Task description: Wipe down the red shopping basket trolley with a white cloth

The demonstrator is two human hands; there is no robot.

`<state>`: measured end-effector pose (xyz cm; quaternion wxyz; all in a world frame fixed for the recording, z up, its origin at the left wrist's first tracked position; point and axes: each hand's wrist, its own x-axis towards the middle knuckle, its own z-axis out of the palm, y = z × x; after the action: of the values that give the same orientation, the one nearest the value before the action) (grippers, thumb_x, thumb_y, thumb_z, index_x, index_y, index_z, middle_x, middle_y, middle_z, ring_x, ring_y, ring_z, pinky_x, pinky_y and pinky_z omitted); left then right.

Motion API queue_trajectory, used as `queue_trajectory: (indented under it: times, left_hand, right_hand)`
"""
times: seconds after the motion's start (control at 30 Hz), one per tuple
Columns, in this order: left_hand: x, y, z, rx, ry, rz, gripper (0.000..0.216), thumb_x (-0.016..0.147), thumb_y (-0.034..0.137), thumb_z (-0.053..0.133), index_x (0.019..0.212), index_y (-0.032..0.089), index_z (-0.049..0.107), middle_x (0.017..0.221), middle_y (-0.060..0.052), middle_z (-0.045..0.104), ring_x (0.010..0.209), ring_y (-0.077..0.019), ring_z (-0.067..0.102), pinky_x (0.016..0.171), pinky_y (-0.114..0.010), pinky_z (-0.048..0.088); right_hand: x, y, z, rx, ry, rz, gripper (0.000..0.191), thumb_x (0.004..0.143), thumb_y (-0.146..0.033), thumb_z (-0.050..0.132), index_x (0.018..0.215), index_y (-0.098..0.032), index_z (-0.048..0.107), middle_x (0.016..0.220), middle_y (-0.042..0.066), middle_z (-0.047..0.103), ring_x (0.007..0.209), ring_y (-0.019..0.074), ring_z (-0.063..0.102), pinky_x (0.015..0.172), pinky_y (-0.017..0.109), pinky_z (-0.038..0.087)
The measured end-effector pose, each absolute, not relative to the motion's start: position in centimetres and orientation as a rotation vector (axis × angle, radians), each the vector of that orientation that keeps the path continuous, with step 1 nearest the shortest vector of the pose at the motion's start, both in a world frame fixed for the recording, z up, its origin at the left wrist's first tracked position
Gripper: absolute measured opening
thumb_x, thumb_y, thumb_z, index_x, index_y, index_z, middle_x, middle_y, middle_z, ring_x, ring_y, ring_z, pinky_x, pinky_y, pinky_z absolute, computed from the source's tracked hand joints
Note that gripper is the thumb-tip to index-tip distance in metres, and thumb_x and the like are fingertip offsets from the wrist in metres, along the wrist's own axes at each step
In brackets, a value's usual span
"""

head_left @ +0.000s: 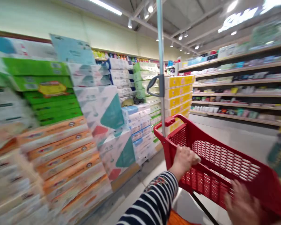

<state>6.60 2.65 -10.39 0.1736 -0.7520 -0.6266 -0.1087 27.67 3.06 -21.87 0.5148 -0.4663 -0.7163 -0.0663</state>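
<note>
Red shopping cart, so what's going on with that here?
A person in a striped sleeve has the left hand closed over the rim of the red shopping cart. The right hand is blurred, open beside it; whether it touches is unclear. Stacked packs stand to the left, stocked shelves further off.

Shop, stocked shelves (243, 94), stacked packs (70, 156), red shopping cart (201, 134)
</note>
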Motion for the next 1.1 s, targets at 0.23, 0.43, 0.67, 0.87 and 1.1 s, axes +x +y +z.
queue_trajectory:
  times: [0.23, 0.43, 0.67, 0.87, 1.1]
  left_hand:
    - [11.2, 2.5, -14.6, -2.292, -1.506, -0.330, 0.043, 0.088, 0.028, 0.033, 0.131, 0.026, 0.038, 0.139, -0.007, 0.039, 0.128, -0.0276, 0.031, 0.102, -0.057, 0.025]
    - [5.0, 2.9, -14.0, -2.175, -1.669, -0.363, 0.046, 0.085, 0.024, 0.037, 0.130, 0.028, 0.042, 0.142, -0.007, 0.037, 0.131, -0.0283, 0.027, 0.105, -0.058, 0.016]
    - [1.7, 3.7, -12.0, -1.968, -1.840, -0.429, 0.046, 0.083, 0.020, 0.036, 0.128, 0.021, 0.046, 0.141, -0.010, 0.037, 0.132, -0.0302, 0.024, 0.106, -0.058, 0.012]
    - [7.7, 3.4, -13.5, -2.268, -1.627, -0.353, 0.043, 0.086, 0.024, 0.034, 0.128, 0.025, 0.044, 0.139, -0.007, 0.041, 0.129, -0.0270, 0.030, 0.106, -0.055, 0.019]
    - [-0.8, 3.2, -9.0, -1.979, -1.867, -0.343, 0.040, 0.086, 0.024, 0.033, 0.122, 0.023, 0.051, 0.141, -0.010, 0.038, 0.130, -0.0277, 0.029, 0.107, -0.057, 0.010]
  right_hand:
    - [23.6, 2.2, -20.1, -1.403, -2.040, -0.357, 0.048, 0.080, -0.016, 0.033, 0.124, -0.008, 0.049, 0.131, 0.015, 0.048, 0.125, 0.0261, 0.038, 0.106, 0.047, 0.017]
    - [24.9, 1.4, -19.4, -1.526, -2.020, -0.266, 0.051, 0.078, -0.013, 0.036, 0.128, -0.011, 0.046, 0.139, 0.013, 0.039, 0.130, 0.0252, 0.030, 0.106, 0.048, 0.015]
    - [23.4, 1.2, -18.4, -1.507, -2.028, -0.163, 0.054, 0.075, -0.008, 0.037, 0.128, -0.010, 0.045, 0.140, 0.012, 0.037, 0.131, 0.0231, 0.028, 0.107, 0.046, 0.017]
    - [22.3, 1.1, -17.8, -1.465, -2.085, -0.122, 0.056, 0.072, -0.008, 0.040, 0.128, -0.011, 0.045, 0.139, 0.013, 0.038, 0.131, 0.0239, 0.029, 0.107, 0.046, 0.017]
    - [23.5, 1.8, -18.1, -1.507, -2.102, -0.116, 0.055, 0.075, -0.009, 0.040, 0.130, -0.010, 0.043, 0.140, 0.013, 0.036, 0.132, 0.0256, 0.027, 0.107, 0.048, 0.016]
